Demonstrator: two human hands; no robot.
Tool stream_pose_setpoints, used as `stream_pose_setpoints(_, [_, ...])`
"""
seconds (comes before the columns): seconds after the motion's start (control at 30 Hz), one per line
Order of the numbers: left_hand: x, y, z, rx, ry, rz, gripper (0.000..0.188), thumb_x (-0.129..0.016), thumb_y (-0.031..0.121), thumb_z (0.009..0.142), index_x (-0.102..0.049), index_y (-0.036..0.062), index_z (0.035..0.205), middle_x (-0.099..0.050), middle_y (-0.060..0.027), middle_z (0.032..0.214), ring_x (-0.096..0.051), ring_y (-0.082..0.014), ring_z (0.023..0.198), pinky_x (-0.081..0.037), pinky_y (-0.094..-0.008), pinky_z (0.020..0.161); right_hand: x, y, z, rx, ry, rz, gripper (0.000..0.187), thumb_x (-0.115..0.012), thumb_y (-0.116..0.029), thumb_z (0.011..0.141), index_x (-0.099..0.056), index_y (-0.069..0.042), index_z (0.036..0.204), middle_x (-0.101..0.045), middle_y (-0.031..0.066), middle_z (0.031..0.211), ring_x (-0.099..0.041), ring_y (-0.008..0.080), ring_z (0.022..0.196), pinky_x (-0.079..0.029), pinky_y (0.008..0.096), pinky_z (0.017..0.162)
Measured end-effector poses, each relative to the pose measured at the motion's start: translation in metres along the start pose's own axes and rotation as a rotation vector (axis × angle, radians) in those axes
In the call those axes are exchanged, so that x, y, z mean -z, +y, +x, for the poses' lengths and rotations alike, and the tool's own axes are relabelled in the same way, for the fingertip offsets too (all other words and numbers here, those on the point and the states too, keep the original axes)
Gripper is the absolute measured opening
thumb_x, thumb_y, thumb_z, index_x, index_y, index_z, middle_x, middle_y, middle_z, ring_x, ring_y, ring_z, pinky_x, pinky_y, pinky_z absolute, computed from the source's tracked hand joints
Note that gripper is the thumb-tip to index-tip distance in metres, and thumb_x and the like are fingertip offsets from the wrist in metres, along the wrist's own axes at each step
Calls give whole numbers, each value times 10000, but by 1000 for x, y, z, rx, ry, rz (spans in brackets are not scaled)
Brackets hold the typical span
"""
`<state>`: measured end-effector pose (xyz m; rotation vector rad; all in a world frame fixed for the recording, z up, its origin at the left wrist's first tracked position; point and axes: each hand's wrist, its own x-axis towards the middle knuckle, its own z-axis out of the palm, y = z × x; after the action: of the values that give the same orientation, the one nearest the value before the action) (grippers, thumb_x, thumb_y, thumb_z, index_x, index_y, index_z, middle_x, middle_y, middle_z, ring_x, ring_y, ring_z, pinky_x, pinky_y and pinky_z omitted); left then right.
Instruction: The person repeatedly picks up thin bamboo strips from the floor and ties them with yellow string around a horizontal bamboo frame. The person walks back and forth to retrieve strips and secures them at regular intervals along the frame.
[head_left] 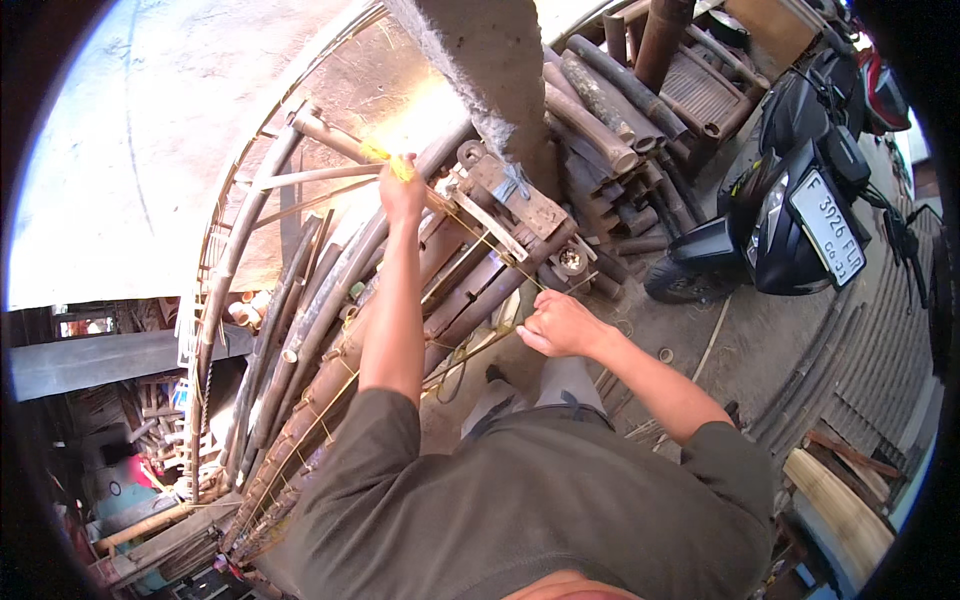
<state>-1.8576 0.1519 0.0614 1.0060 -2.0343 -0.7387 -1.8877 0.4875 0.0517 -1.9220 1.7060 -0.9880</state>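
My left hand [402,190] is raised at the upper middle, its fingers closed on a bright yellow bundle [402,168] that looks like string. A thin yellowish cord [490,238] slants from near that hand down toward my right one. My right hand [560,325] is a fist in front of my waist. A thin strip [470,352] runs from it to the lower left; whether it is the same cord cannot be told. Below both hands lie thick bamboo poles [465,300], with a worn wooden block [520,205] at their far end.
A curved bamboo frame [215,300] rises on the left beside more poles [290,350]. A rough pillar [490,70] stands ahead. Stacked bamboo lengths [600,120] lie beyond it. At the right is a parked black motorbike [770,230], near slatted bamboo [860,370].
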Motion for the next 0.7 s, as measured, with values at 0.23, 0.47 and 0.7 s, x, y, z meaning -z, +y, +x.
stream_pose_setpoints(0.23, [48,-57,-14,101,-391,260,388,-513,307,928,-615,32,1183,-684,-204,1026,-657,-390,945,-497,-442,875,-65,-46,25,-121,174,-255,156,-592,-181,827,-604,-26,833,-637,160,831,-605,317,829,-459,442,804])
stream_pose_setpoints(0.47, [314,-110,-121,112,-331,699,350,-475,227,949,-629,-37,1120,-694,-214,985,-673,-314,966,-496,-392,883,-276,-135,50,-357,-531,1130,349,-598,-276,916,-579,-88,1210,-651,73,1021,-610,200,926,-474,383,857])
stream_pose_setpoints(0.7, [314,-154,-251,114,-539,343,297,-611,334,883,-625,91,1052,-690,-182,971,-654,-398,869,-506,-478,788,-278,-245,163,-350,936,1710,153,-520,-222,959,-553,-96,880,-567,-9,789,-532,125,707,-446,291,655])
